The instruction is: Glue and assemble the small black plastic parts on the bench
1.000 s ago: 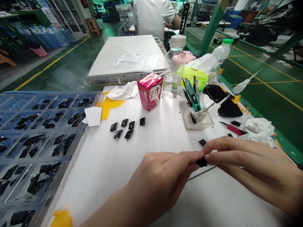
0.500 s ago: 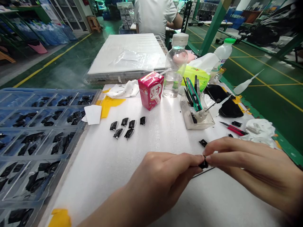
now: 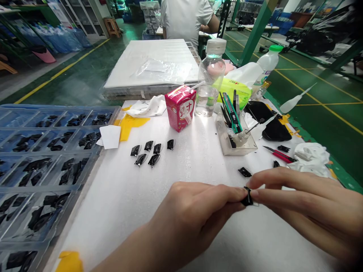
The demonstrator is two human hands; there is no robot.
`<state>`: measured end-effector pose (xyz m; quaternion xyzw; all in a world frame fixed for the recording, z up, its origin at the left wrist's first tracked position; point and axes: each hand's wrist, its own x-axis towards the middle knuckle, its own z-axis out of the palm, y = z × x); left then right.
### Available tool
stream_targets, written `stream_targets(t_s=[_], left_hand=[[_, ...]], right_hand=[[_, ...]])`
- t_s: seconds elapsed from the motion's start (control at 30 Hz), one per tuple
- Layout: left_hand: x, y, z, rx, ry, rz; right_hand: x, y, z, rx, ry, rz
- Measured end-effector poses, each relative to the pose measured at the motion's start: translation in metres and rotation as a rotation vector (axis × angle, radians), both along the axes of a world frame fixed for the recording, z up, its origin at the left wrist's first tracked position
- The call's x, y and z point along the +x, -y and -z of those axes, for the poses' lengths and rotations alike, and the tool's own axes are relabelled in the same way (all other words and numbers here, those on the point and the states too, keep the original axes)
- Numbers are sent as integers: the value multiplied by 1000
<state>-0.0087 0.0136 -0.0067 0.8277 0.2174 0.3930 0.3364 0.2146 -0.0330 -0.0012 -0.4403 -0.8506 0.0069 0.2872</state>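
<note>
Both hands meet at the near edge of the surface (image 3: 181, 158), left hand (image 3: 195, 213) and right hand (image 3: 300, 204) pinching one small part (image 3: 247, 199) between them; a compartment tray (image 3: 42, 166) lies to the left; six loose parts (image 3: 150, 151) sit ahead — behind them a carton (image 3: 180, 107), then a bottle (image 3: 210, 81); a tool tub (image 3: 236, 138) stands to the right.
</note>
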Motion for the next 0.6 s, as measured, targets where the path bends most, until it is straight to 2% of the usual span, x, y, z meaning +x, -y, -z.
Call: stream_targets(t_s=[0.43, 0.6], left_hand=[[-3, 1, 1, 78, 9, 21], [-1, -1, 1, 135, -2, 35]], right_hand=[[-1, 1, -1, -54, -15, 5], [1, 1, -2, -98, -18, -44]])
